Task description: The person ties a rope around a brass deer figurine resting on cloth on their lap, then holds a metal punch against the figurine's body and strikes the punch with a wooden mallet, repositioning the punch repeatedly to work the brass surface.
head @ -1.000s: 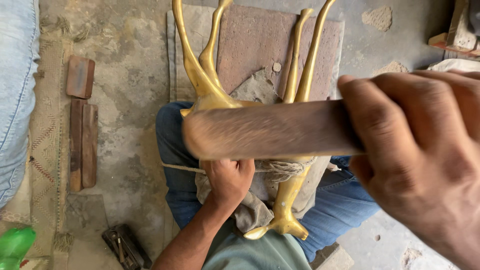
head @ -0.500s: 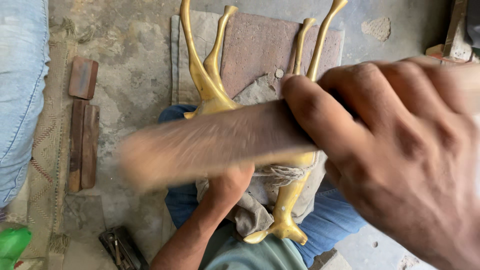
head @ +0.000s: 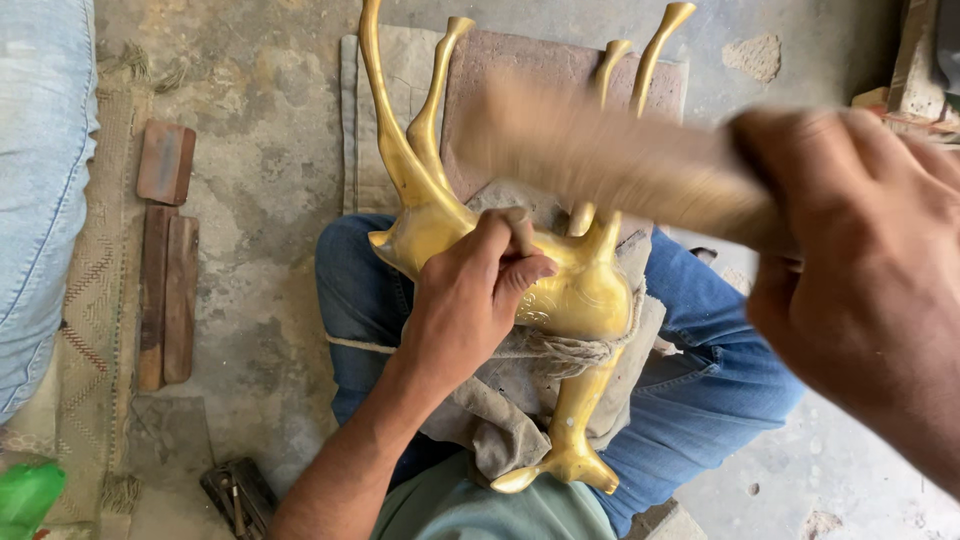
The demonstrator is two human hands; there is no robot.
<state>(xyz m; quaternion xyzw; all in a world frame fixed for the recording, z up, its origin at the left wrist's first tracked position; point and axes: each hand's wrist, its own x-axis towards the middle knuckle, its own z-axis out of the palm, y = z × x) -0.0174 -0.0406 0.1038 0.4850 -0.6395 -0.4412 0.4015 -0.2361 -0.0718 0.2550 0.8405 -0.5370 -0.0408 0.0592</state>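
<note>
Head view looked straight down at a brass animal figure [head: 580, 295] lying upside down across the person's lap, its four thin legs pointing away toward a reddish mat [head: 560, 70] on the concrete floor [head: 270, 200]. A grey cloth [head: 500, 420] lay under the figure over the blue jeans [head: 700, 400], and a cord [head: 570, 352] was wound round its body. The left hand [head: 470, 300] pressed down on the figure's belly, its fingers [head: 515, 245] curled closed around a small tool (too hidden to name) whose tip met the metal. The right hand [head: 860, 270] was raised near the camera, fingers wrapped tight on a wooden stick [head: 610, 160], blurred with motion, above the figure's legs and apart from them. Off to the left on the floor lay several wooden blocks [head: 168, 270], a woven rug [head: 80, 300], a green object [head: 28, 495] at the corner and another person's leg in pale denim [head: 40, 170].
</note>
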